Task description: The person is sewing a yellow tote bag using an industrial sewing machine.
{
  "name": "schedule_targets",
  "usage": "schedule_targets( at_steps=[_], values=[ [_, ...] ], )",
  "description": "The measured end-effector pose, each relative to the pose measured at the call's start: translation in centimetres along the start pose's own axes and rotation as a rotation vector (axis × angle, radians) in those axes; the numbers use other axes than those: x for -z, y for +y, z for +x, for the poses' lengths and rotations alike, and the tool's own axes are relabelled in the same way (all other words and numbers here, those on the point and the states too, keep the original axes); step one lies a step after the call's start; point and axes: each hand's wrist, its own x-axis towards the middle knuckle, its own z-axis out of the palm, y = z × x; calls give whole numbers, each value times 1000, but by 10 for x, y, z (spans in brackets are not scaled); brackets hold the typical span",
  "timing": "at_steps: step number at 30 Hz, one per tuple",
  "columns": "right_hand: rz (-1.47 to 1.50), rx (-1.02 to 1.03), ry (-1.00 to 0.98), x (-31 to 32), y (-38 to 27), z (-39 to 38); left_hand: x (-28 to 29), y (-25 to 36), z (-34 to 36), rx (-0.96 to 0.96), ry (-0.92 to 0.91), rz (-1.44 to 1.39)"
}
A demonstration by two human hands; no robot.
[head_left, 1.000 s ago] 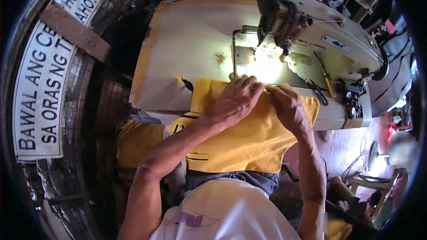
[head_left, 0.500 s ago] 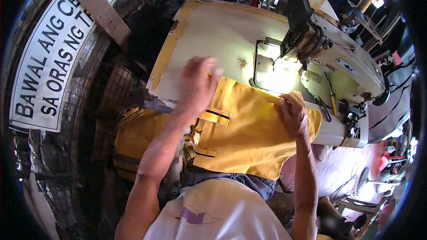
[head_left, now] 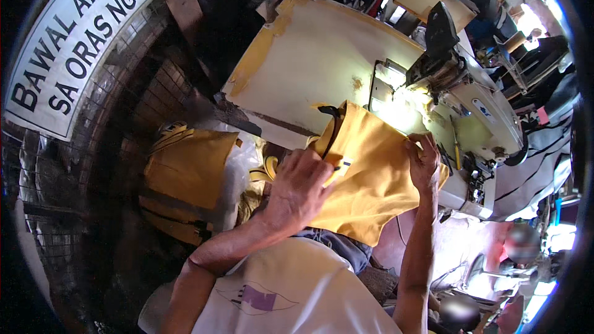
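A yellow fabric panel (head_left: pixel 377 185) hangs over the near edge of the sewing table and my lap, its left side lifted and folded up. My left hand (head_left: pixel 300 188) is closed on that left side, beside a short yellow strap with a black stripe (head_left: pixel 342 167). My right hand (head_left: pixel 425 161) pinches the panel's upper right edge. Just beyond the panel, the sewing machine (head_left: pixel 486 117) has its lamp lit over the needle area. The fingertips of my left hand are partly hidden by the cloth.
The pale sewing table (head_left: pixel 328 55) has worn, taped edges. More yellow fabric pieces (head_left: pixel 185 167) lie to the left, beside clear plastic. A yellow-handled tool (head_left: pixel 458 154) rests near the machine. Wire mesh and a large white sign (head_left: pixel 80 43) stand at the far left.
My left hand has come down from above the panel's upper left corner and taken hold of its left side, which is now folded up. The view has shifted and tilted.
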Motion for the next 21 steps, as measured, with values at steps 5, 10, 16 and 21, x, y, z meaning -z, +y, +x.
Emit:
schedule_targets(
  at_steps=[5,10,16,21],
  values=[
    [0,150,-27,28,-97,19,-23,35,-8,-71,-9,-110],
    [-78,310,-290,-4,-145,51,-35,53,-10,-100,30,-48],
    [-490,427,-554,-24,-157,54,-54,67,-14,-116,14,73],
    [-376,576,-298,-11,-151,45,-57,70,-17,-184,-42,-57]
  ],
)
